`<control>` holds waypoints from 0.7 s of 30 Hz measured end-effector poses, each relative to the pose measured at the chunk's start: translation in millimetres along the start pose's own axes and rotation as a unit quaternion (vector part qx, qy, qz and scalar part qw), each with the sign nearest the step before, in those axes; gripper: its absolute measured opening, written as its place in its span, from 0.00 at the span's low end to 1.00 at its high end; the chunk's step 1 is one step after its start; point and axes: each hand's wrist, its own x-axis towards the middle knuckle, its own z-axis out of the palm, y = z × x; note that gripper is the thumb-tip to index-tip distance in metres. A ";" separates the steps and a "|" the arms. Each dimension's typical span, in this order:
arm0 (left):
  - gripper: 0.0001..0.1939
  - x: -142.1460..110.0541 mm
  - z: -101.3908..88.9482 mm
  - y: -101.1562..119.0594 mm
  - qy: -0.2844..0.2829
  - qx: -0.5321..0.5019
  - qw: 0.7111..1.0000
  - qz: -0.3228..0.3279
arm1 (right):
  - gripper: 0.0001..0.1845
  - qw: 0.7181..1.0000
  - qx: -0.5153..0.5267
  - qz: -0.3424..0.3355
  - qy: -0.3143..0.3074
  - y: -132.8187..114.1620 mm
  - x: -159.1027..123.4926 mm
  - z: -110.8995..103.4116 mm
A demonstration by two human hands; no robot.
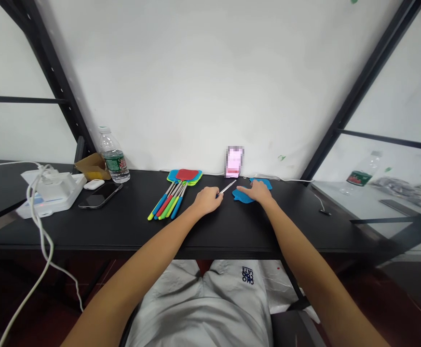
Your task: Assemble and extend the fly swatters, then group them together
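My left hand (pixel 208 200) is closed around a slim silver rod (pixel 228 186), its tip sticking out to the upper right; the held end is mostly hidden. To the right, my right hand (pixel 261 192) rests over flat blue pieces, thumb stretched left and apart from the fingers. One blue piece (pixel 243 195) shows under the thumb, and another blue piece (pixel 266 183) shows beyond the fingers. They resemble fly swatter heads, but the hand covers part of them. Left of my hands lies a fanned stack of fly swatters (pixel 174 195) with coloured handles and heads.
A phone with a lit, blurred screen (pixel 234 162) leans against the wall. At left are a water bottle (pixel 114 159), a dark phone (pixel 101 195), a white case (pixel 93 184), a cardboard box (pixel 92 166) and a power strip (pixel 51 197) with cables. Black frame posts flank the desk (pixel 210 236).
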 end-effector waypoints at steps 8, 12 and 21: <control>0.15 -0.2 -1.6 0.7 -0.019 0.019 1.000 -0.001 | 0.55 0.992 -0.083 0.038 -0.088 -4.8 -2.1 -3.6; 0.16 -1.2 -2.2 1.7 -0.019 0.020 1.000 0.003 | 0.55 0.989 -0.070 0.038 -0.123 -5.3 1.3 -1.9; 0.17 -1.6 -2.7 4.8 -0.016 -0.002 1.000 0.004 | 0.47 0.997 0.008 0.017 -0.076 -2.7 8.3 9.5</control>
